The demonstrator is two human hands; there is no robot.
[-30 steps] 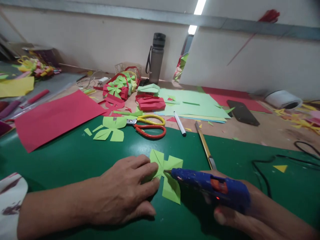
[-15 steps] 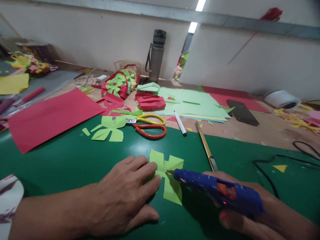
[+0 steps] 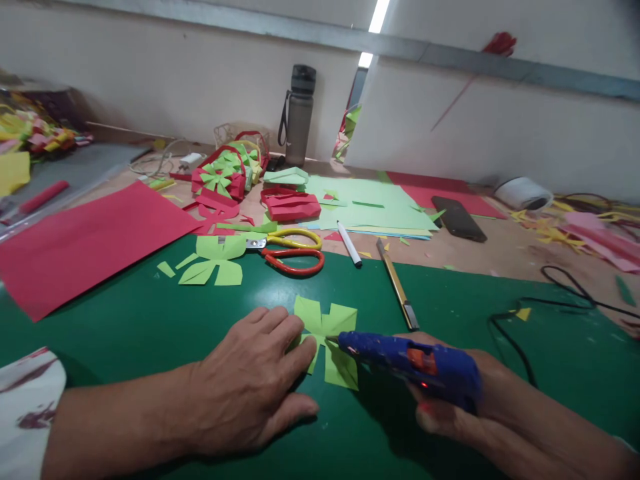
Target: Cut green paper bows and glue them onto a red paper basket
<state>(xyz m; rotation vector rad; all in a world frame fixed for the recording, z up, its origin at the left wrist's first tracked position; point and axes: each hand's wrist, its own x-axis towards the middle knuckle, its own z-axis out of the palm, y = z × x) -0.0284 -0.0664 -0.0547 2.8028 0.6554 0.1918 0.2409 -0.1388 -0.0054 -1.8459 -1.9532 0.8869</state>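
My left hand lies flat on the green cutting mat, fingers stretched out, fingertips pressing the left edge of a light green paper cut-out shaped like folded petals. My right hand is wrapped round a blue hot glue gun. Its nozzle points left and touches the middle of the cut-out.
Beyond the cut-out lie a yellow utility knife, a white marker, yellow and red scissors and more green paper pieces. A red sheet is at left. A grey bottle, phone and black cable sit further off.
The view has shifted a little. My right hand with the glue gun stays at the cut-out's middle, and my left hand keeps pressing the paper.
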